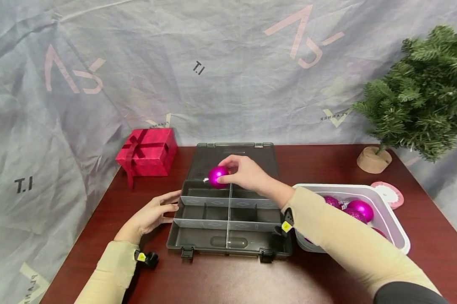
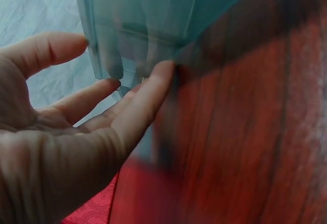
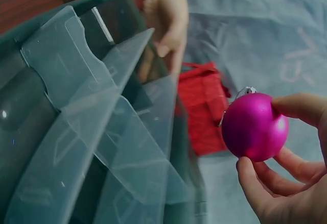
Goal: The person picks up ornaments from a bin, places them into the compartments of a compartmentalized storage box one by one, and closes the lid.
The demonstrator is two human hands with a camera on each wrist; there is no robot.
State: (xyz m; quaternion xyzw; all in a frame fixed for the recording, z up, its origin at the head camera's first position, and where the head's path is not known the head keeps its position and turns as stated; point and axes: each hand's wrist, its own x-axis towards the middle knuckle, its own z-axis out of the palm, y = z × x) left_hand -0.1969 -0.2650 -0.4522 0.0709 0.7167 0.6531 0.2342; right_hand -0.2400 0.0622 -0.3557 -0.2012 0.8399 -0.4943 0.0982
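Note:
Between thumb and fingers, my right hand pinches a shiny magenta Christmas ball; its silver cap points left in the head view. The ball hangs above the back row of a dark see-through compartment box, whose lid lies folded back. Clear dividers split the box into several compartments, and no balls show inside them. At the box's left side, my left hand touches the wall with its fingertips, fingers extended, as the left wrist view hand also shows.
A white tub with several magenta balls stands right of the box, partly behind my right forearm. Beyond it lie a pink ribbon roll and a small green tree on a wooden base. A red gift box sits back left.

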